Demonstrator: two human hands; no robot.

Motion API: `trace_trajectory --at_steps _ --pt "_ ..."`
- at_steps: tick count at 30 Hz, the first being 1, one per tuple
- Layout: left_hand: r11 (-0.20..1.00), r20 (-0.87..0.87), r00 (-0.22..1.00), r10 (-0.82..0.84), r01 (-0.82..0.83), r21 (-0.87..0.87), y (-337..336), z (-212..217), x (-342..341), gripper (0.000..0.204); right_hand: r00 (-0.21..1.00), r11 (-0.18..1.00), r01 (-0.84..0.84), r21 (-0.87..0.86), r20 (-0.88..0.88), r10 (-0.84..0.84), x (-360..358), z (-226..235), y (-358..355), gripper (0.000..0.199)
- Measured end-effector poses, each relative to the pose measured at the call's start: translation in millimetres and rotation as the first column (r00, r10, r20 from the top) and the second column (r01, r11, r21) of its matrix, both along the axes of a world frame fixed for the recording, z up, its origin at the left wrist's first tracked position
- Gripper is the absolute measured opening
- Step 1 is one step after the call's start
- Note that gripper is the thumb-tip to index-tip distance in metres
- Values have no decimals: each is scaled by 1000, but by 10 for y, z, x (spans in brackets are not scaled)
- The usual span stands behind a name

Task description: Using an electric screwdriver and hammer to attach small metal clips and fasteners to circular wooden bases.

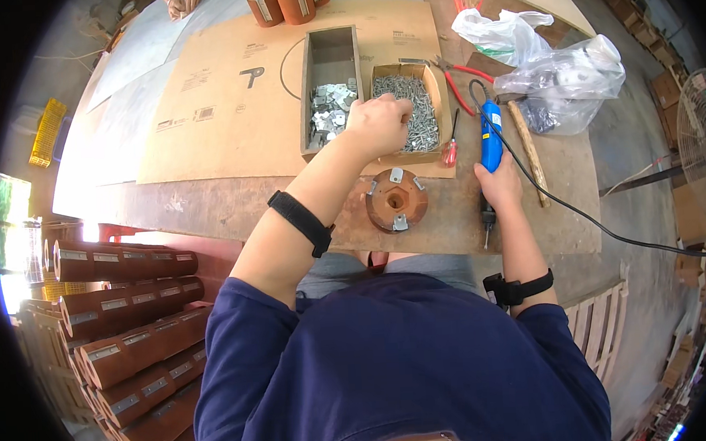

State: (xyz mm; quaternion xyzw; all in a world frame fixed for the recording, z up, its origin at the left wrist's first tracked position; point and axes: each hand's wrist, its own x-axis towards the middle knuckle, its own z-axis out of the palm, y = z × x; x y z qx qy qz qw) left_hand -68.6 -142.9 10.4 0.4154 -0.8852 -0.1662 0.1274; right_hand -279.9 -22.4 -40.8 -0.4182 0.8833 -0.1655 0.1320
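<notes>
My left hand [381,125] reaches over a cardboard box [444,110] of small screws [422,129], its fingers curled together. Whatever they may pinch is hidden. In my right hand [500,182] is a blue electric screwdriver [491,137], held upright with its bit pointing toward me at the table's near edge. Between my arms sits a round reddish-brown block [382,208] with a central hole and several small metal clips on its rim. Left of the screw box, a long wooden tray [332,42] holds flat metal clips [332,102] in its near half.
Beside the screw box lie a red-handled screwdriver [451,152], red pliers [460,91] and a wooden stick [530,155]. Clear plastic bags [561,82] rest at right. A black cord [601,225] runs off right. Brown cylinders [123,259] are stacked lower left; another person's hands [184,3] show far left.
</notes>
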Motion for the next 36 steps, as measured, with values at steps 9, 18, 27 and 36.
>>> trace_trajectory --at_steps 9,18,27,36 --pt "922 -527 829 185 39 385 252 334 266 8 994 992 -46 -115 92 57 -157 -155 32 61" --pt "717 -660 714 235 331 613 1030 488 661 8 593 671 198 -714 632 498 70 702 314 52" --pt "737 -767 599 229 408 539 1325 373 723 11 -118 197 267 -943 171 978 574 1780 350 61" --pt "578 -720 546 428 447 683 1413 299 768 11 66 142 213 -967 159 985 849 1739 406 56"
